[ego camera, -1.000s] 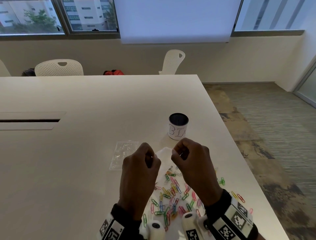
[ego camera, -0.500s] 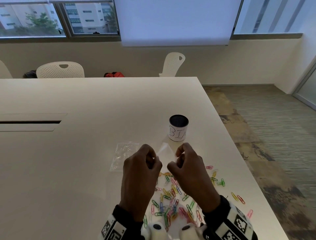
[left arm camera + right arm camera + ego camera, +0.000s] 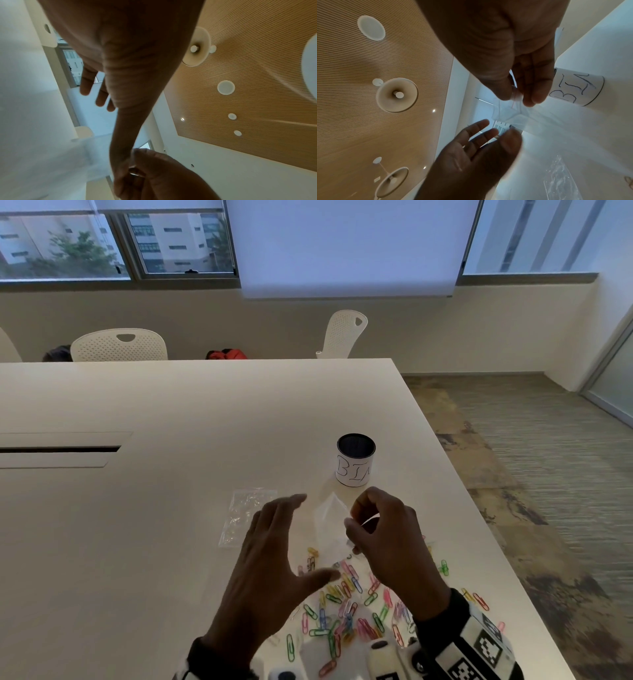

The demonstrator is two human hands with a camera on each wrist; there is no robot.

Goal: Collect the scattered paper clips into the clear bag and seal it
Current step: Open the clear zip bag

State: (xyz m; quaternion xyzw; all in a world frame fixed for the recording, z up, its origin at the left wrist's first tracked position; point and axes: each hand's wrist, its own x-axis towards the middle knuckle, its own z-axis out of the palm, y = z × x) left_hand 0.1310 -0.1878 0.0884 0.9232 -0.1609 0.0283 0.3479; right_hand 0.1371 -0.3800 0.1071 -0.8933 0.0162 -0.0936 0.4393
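Several coloured paper clips lie scattered on the white table near its front right edge. My right hand pinches the top edge of a clear bag between thumb and fingers and holds it up above the clips; the right wrist view shows the bag hanging from that pinch. My left hand hovers just left of the bag with straight, spread fingers and holds nothing. The right wrist view shows this left hand palm-on.
A second clear bag lies flat on the table left of my hands. A black cup labelled "BIN" stands just beyond the held bag. The table's right edge runs close to the clips. White chairs stand at the far side.
My left hand has let go of the bag and its fingers have spread out. My right hand still holds the bag by itself, slightly further right.
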